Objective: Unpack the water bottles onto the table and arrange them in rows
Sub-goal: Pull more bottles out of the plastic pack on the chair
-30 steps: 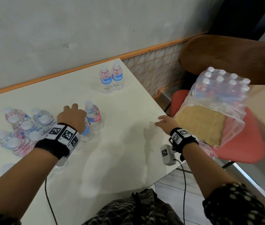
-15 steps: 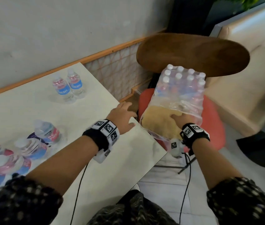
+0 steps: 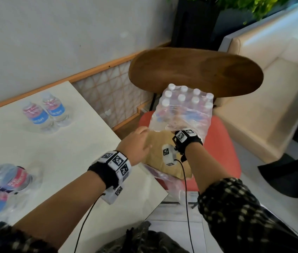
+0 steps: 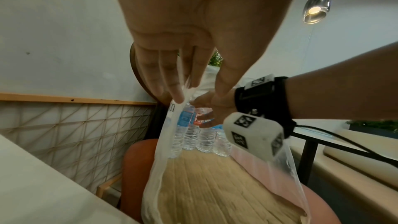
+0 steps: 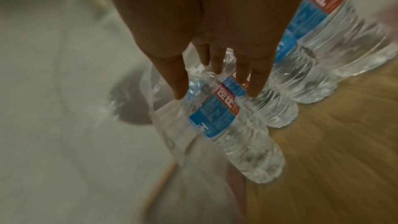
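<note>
A plastic-wrapped pack of water bottles (image 3: pixel 182 106) stands on a cardboard sheet (image 3: pixel 155 143) on the red chair seat (image 3: pixel 223 143). My left hand (image 3: pixel 137 141) pinches the torn edge of the plastic wrap (image 4: pixel 163 142) and holds it up. My right hand (image 3: pixel 181 129) is inside the wrap, mostly hidden in the head view. In the right wrist view its thumb and nearly straight fingers (image 5: pixel 254 83) reach down on either side of the nearest bottle (image 5: pixel 226 125). Unpacked bottles stand on the white table (image 3: pixel 71 152): two at the back (image 3: pixel 46 112), several at the left edge (image 3: pixel 11 178).
The chair's brown wooden back (image 3: pixel 195 72) rises right behind the pack. A cream bench (image 3: pixel 272 92) lies to the right, a tiled wall panel (image 3: pixel 111 99) behind the table. The table's corner (image 3: pixel 162 190) sits beside the chair. Cables hang from both wrists.
My left hand left the bottles on the table and moved right to the pack's wrap. My right hand went from the table edge into the wrap. My view swung right.
</note>
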